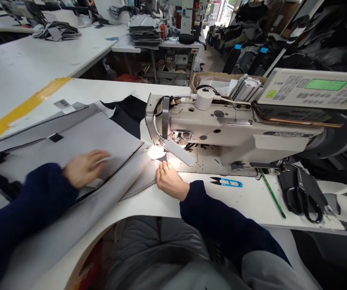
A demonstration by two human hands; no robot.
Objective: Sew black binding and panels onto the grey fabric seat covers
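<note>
white tabletop [252, 201] runs under everything, with a yellow stripe [22, 108] out at ten o'clock and more benches piled with cut pieces behind it. at nine o'clock my left hand [84, 167] lies flat on the grey panel [79, 141], fingers spread and loose, gripping nothing; it is blurred, so i cannot tell more than that. the panel has a black edge and a small black tab [55, 137], and a dark cloth [127, 114] shows beyond it at eleven o'clock. at the centre my right hand [170, 181] sits on the panel's corner just in front of the needle, fingertips pinched together on the cloth under the lamp's glare. just past it, from twelve to two o'clock, stands the sewing machine [222, 133], its control box [312, 88] with a green screen at the far right. near my right wrist at three o'clock lie blue snips [228, 182], then a green pencil [271, 193], then black shears [306, 193], all well apart from my hands.
</note>
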